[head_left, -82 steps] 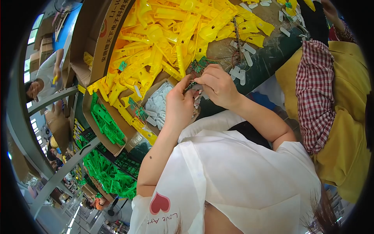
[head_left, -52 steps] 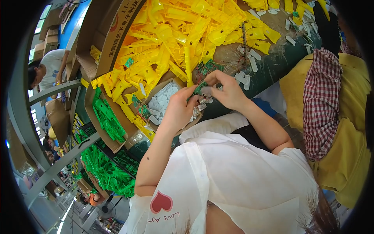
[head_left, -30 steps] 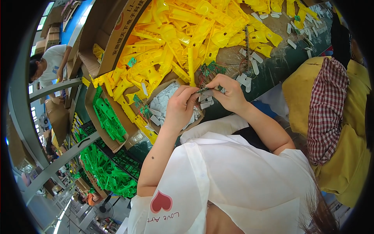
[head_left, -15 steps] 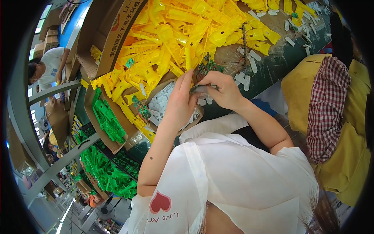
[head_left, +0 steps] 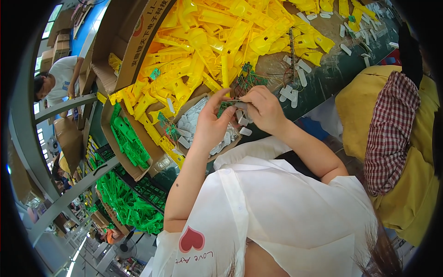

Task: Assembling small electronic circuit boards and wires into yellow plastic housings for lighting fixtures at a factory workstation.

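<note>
My left hand [head_left: 213, 121] and my right hand [head_left: 265, 111] meet in front of me, above the near edge of the workbench. Between the thumb and fingers of my left hand sits a small green circuit board [head_left: 224, 109], largely covered by the fingers. My right hand is closed in a pinch at the board's right end, where a small greyish piece [head_left: 241, 106] shows beneath the fingertips. Below my hands stands a cardboard box of white plastic pieces [head_left: 190, 116]. Just beyond them lies a tangle of green boards with wires [head_left: 249, 77].
Yellow plastic shells [head_left: 198, 46] are heaped over the bench [head_left: 323, 78]. Loose white pieces [head_left: 302, 76] lie to the right. At left are a box of green shells [head_left: 127, 138] and a crate of green parts [head_left: 124, 203]. Another person's checkered sleeve [head_left: 390, 134] is at right.
My left fingers have spread apart a little, uncovering more green of the board. My right hand has shifted slightly right, its fingers still pinched.
</note>
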### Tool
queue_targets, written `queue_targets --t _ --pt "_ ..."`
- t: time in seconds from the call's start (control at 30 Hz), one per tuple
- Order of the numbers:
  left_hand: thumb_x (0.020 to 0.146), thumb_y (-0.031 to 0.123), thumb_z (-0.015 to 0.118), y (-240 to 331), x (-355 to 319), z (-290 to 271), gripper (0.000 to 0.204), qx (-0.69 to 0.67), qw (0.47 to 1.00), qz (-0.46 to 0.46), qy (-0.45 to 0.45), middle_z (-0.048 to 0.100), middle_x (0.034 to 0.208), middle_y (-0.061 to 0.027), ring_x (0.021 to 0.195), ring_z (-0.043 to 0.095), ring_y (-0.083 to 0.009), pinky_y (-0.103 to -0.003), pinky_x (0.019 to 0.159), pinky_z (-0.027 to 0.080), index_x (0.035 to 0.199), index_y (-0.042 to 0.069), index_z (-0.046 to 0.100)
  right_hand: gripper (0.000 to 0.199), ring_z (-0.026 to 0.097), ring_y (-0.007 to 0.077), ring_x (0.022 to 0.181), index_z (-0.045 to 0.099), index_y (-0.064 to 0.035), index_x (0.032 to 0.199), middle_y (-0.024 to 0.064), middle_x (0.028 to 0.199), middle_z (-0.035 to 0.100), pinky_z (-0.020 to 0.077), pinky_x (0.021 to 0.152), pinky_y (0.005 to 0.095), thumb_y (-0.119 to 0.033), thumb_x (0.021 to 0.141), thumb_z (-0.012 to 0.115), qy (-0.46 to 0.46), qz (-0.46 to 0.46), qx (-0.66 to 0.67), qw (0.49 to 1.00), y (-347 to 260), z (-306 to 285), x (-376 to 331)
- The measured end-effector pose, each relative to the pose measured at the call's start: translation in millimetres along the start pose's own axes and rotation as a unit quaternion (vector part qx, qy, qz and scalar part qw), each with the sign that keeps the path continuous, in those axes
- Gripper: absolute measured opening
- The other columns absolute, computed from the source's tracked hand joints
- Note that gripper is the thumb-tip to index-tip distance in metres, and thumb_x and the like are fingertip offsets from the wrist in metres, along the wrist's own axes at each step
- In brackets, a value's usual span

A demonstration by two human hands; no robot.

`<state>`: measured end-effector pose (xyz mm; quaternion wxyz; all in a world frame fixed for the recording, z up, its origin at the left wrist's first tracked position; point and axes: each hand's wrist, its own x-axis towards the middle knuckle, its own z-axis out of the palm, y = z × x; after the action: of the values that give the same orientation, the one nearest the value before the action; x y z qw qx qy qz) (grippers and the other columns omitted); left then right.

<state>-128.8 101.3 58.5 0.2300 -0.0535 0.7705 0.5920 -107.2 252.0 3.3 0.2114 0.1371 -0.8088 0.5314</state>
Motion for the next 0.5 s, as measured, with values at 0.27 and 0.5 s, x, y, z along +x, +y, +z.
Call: queue_targets --t 0.27,0.5 --pt "0.072 0.003 0.064 1 0 -13 0.022 0.285 0.914 0.284 -0.046 0.057 0.086 -0.0129 0.076 0.057 -0.0295 -0.032 0.064 0.046 0.092 0.002 0.056 0.017 0.056 0.0254 0.07 0.056 -0.0013 0.083 0.0103 0.075 0.056 0.044 0.061 0.0288 0.006 0.068 0.06 -0.071 0.075 0.119 0.987 5 -9 -3" --pt "0.072 0.004 0.064 -8 0 -9 0.021 0.293 0.922 0.25 -0.032 0.056 0.082 -0.0133 0.074 0.057 -0.0296 -0.033 0.062 0.046 0.09 0.001 0.054 0.018 0.056 0.0256 0.07 0.056 -0.0016 0.082 0.0103 0.074 0.056 0.0442 0.06 0.0293 0.007 0.067 0.06 -0.081 0.093 0.125 0.984 11 -4 -3"
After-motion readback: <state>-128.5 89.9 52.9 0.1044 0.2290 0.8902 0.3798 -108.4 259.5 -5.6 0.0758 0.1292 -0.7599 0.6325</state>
